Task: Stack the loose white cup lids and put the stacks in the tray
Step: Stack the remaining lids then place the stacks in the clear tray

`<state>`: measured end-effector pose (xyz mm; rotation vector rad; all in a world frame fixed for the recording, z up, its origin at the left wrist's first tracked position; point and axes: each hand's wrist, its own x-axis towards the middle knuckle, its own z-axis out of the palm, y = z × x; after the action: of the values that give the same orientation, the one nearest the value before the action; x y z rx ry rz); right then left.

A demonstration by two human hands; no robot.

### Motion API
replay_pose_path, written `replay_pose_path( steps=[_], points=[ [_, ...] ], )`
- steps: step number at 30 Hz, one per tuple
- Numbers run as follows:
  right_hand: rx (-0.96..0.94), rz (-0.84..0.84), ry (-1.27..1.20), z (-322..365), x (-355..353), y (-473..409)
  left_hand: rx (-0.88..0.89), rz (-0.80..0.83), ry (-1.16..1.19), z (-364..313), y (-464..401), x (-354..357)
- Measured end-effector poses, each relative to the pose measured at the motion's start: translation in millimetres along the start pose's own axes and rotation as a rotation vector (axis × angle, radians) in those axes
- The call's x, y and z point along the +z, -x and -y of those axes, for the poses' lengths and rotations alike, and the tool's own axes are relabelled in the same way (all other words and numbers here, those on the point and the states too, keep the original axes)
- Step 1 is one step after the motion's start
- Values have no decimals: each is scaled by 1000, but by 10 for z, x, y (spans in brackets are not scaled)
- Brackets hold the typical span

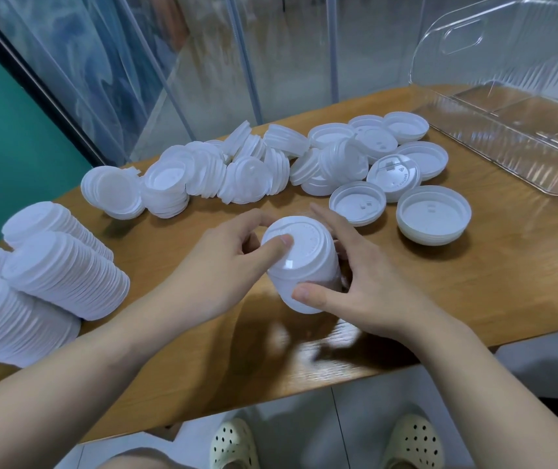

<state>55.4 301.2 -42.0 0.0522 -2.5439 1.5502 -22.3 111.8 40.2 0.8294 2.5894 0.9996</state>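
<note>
1. Both hands are on one short stack of lids at dead centre of the wooden surface.
2. Left hand: fingers curled round its far side, thumb pressing the top lid.
3. Right hand: fingers spread, thumb pinching the near edge.
4. Loose lids are scattered at 12 o'clock, long finished stacks lie at 9.
5. The clear tray sits at 2 o'clock.

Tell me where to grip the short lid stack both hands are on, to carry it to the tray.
Grip the lid stack by its ribbed side wall, one hand from each side, as the left hand and right hand do now. Its axis is tilted, so a thumb on the flat top lid probably keeps the lids from sliding apart on the way to the clear tray.
</note>
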Motion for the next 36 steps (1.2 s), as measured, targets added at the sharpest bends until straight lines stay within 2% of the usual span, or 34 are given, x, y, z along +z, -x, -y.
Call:
replay_pose_path(
  steps=[7, 9, 12, 14, 19, 24, 27, 33, 36],
  points=[
    [-49, -18, -37, 80, 11, -1, 53, 29, 2, 77, -25, -32],
    [-41, -20, -37, 95, 1, -1, 59, -30, -25, 222, -37, -72],
    [-37, -21, -36, 107, 1, 3, 56, -153, -347, 636, -86, -143],
    [-27, -17, -40, 111, 3, 6, 61, -145, -590, 891, -68, -167],
    [-20, -12, -64, 130, 1, 2, 165, -227, -641, 1171, -46, -181],
    [-15, -1, -91, 172, -14, -5, 278, -242, -709, 1124, -100, -171],
    [-18, -4, -93, 178, -9, -6, 312, -268, -612, 979, -95, -204],
    [-29, -9, -104, 201, -7, 1, 191, -338, -104, 510, 6, -344],
    [-27, -7, -101, 191, -8, 2, 128, -335, 245, 291, 32, -440]
  ],
)
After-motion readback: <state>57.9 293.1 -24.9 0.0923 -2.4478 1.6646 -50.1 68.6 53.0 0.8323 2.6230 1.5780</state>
